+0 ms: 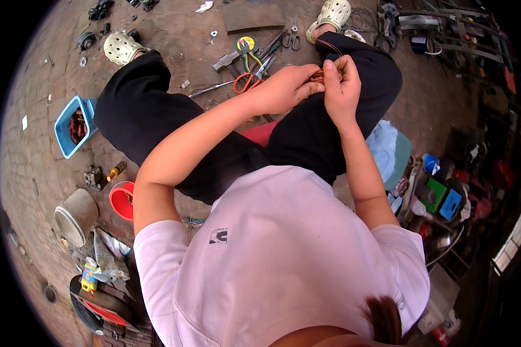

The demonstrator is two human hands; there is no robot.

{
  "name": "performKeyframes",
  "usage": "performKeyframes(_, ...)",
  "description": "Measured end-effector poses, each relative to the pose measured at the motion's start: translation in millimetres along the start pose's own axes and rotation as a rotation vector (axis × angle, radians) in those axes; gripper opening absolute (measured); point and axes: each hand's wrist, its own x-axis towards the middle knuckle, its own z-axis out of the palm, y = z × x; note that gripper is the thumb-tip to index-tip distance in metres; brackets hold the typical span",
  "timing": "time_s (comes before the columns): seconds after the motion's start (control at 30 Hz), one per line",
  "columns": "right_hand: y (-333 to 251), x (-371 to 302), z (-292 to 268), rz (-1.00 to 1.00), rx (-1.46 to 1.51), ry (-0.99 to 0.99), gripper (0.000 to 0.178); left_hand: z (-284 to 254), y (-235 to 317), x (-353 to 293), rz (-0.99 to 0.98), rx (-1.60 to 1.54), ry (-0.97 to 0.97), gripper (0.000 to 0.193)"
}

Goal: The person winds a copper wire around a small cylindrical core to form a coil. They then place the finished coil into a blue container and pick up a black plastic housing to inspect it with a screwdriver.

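Note:
A small bundle of copper-coloured wire (pixel 317 76) is held between my two hands, above my right thigh. My left hand (pixel 289 89) is closed with thumb and fingers around its left end. At the other end my right hand (pixel 342 88) pinches the wire, thumb up and fingers curled. One thin strand (pixel 330 45) arcs up beyond my right fingers. Most of the bundle is covered by the fingers. On the ground past my left wrist lie a hammer (pixel 226 60), yellow-green pliers (pixel 248 52) and orange-handled scissors (pixel 248 82).
To my left stand a blue basin (pixel 69 151) with dark reddish pieces in it, a red bucket (pixel 120 201) and a grey bucket (pixel 69 225). Black-handled scissors (pixel 292 39) lie ahead. Light blue cloth (pixel 383 147) and piled clutter (pixel 446 196) are at my right.

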Motion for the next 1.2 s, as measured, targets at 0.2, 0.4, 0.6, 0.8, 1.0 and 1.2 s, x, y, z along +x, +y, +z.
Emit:
performKeyframes(0.2,7,3,-13,0.090,-0.009,-0.068,0.030,-25,26,6,-0.088,0.289,-0.074,0.032)
performKeyframes(0.4,-15,7,-32,0.116,-0.014,-0.185,0.027,-38,27,22,0.612,0.722,0.495,0.042)
performKeyframes(0.6,-36,3,-29,0.117,0.063,-0.258,0.023,-23,21,21,0.700,0.783,0.356,0.040)
performKeyframes(0.8,-35,3,-39,0.139,0.120,-0.256,0.026,-25,25,10,0.603,0.742,0.336,0.024)
performKeyframes(1.0,-33,5,-29,0.220,0.262,-0.086,0.027,-15,20,13,0.543,0.563,0.387,0.021)
performKeyframes(1.2,-39,7,-15,0.331,0.373,0.051,0.025,-4,15,10,0.390,0.380,0.382,0.016)
